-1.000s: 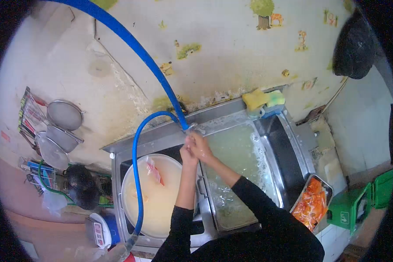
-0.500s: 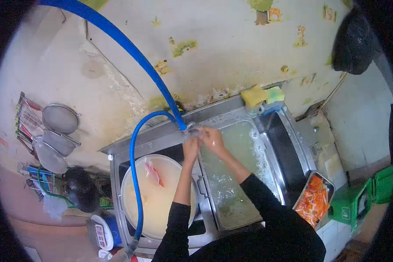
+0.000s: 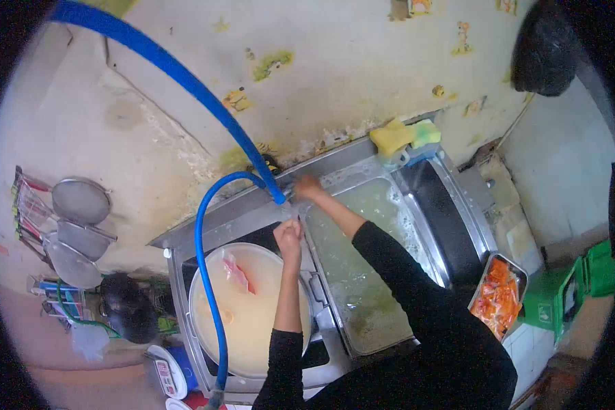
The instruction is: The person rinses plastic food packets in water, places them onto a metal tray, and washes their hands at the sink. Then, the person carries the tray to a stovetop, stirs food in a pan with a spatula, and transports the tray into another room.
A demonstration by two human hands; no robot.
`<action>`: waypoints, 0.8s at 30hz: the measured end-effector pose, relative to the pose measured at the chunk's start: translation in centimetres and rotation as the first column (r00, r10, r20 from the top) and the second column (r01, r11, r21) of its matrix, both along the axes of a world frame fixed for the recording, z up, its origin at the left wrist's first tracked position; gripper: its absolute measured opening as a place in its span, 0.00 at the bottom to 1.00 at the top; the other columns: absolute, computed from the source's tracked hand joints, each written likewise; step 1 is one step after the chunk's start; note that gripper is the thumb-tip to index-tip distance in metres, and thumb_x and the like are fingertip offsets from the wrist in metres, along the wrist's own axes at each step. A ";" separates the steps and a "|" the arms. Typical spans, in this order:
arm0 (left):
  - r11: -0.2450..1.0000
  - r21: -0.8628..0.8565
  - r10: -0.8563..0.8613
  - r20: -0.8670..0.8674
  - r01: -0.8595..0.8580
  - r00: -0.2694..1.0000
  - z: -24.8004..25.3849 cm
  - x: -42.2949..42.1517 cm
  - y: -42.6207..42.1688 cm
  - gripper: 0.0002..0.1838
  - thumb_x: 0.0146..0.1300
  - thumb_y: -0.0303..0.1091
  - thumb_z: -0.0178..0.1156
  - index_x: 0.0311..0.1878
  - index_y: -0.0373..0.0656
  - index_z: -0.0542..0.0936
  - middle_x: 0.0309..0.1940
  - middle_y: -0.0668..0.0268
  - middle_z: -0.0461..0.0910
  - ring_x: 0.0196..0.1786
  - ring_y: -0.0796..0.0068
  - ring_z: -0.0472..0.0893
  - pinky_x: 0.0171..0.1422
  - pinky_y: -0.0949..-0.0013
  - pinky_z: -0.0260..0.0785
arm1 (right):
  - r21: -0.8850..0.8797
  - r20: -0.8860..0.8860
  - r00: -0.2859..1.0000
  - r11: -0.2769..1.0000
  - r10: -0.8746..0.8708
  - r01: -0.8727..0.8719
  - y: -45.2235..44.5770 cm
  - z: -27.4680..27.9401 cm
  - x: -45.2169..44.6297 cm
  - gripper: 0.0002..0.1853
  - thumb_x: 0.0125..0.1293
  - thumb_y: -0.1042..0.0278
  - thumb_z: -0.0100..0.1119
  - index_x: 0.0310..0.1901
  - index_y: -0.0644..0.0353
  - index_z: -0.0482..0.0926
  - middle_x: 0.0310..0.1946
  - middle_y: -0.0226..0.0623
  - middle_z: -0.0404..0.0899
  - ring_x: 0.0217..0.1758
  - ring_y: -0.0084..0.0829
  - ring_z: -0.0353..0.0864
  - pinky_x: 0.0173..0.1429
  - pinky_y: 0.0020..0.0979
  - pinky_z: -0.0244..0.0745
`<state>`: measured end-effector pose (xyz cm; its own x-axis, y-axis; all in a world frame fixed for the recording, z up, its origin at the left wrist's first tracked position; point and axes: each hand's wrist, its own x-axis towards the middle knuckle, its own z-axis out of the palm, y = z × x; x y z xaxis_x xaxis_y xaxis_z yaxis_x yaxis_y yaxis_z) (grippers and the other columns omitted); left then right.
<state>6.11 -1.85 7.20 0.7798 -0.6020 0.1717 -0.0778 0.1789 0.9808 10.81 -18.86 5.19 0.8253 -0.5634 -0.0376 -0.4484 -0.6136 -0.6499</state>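
My left hand is closed in a fist above the divider between the two sink halves, with nothing visible in it. Further back, my right hand reaches to the rear ledge beside the tap end, its fingers blurred and partly hidden. A thick blue hose comes down to the tap area just left of my right hand. A thinner blue hose curves over a large round pot of cloudy liquid with a red-and-white packet in it. Cloudy, foamy water stands in the right basin.
Yellow and green sponges sit at the back ledge. A metal tray of orange pieces in plastic stands at the right corner, near a green bin. Strainers hang at left, above a white scale.
My hands were together under the tap and have come apart. The left has drawn back towards me and closed; the right has moved to the rear ledge. The view has shifted slightly.
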 end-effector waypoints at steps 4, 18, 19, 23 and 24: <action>0.925 0.378 0.146 -0.259 -0.039 0.955 0.6 -2.7 0.7 0.18 0.60 0.40 0.45 0.17 0.42 0.71 0.13 0.71 0.64 0.18 0.82 0.63 0.23 0.79 0.54 | 0.482 0.300 0.892 0.753 0.338 -0.448 0.2 0.0 2.0 0.17 0.61 0.57 0.47 0.39 0.65 0.74 0.26 0.43 0.77 0.24 0.30 0.79 0.26 0.32 0.72; 0.782 0.595 -0.058 0.367 -0.187 0.928 -1.5 -12.2 6.8 0.27 0.48 0.33 0.63 0.52 0.32 0.70 0.49 0.51 0.69 0.50 0.66 0.70 0.55 0.66 0.63 | -0.176 0.180 0.976 0.980 0.127 -0.095 3.5 -1.4 -26.2 0.18 0.52 0.60 0.57 0.45 0.55 0.77 0.47 0.40 0.75 0.55 0.38 0.70 0.55 0.36 0.67; 0.807 0.586 -0.098 0.252 -0.071 0.963 -0.6 -13.9 6.2 0.25 0.50 0.33 0.63 0.50 0.32 0.71 0.48 0.53 0.71 0.47 0.68 0.70 0.53 0.67 0.64 | -0.040 0.184 0.970 0.987 0.159 -0.154 4.0 0.2 -27.6 0.18 0.52 0.60 0.57 0.46 0.55 0.76 0.47 0.41 0.75 0.55 0.38 0.70 0.55 0.36 0.67; 0.870 0.435 -0.194 -0.131 0.233 0.972 -2.2 -18.9 3.6 0.11 0.56 0.32 0.57 0.38 0.34 0.75 0.35 0.63 0.74 0.36 0.76 0.71 0.42 0.75 0.66 | 0.817 0.481 0.871 0.311 0.096 -0.486 4.3 6.4 -34.6 0.20 0.53 0.62 0.55 0.50 0.51 0.74 0.50 0.39 0.73 0.59 0.41 0.66 0.58 0.45 0.63; 0.894 0.313 -0.274 -0.180 0.319 0.945 -2.8 -20.6 2.9 0.08 0.58 0.32 0.56 0.35 0.36 0.76 0.31 0.65 0.74 0.34 0.78 0.71 0.40 0.77 0.66 | 0.570 0.219 0.966 0.786 0.134 -0.238 5.2 2.7 -34.4 0.21 0.52 0.62 0.55 0.50 0.50 0.74 0.52 0.38 0.71 0.61 0.41 0.63 0.61 0.48 0.58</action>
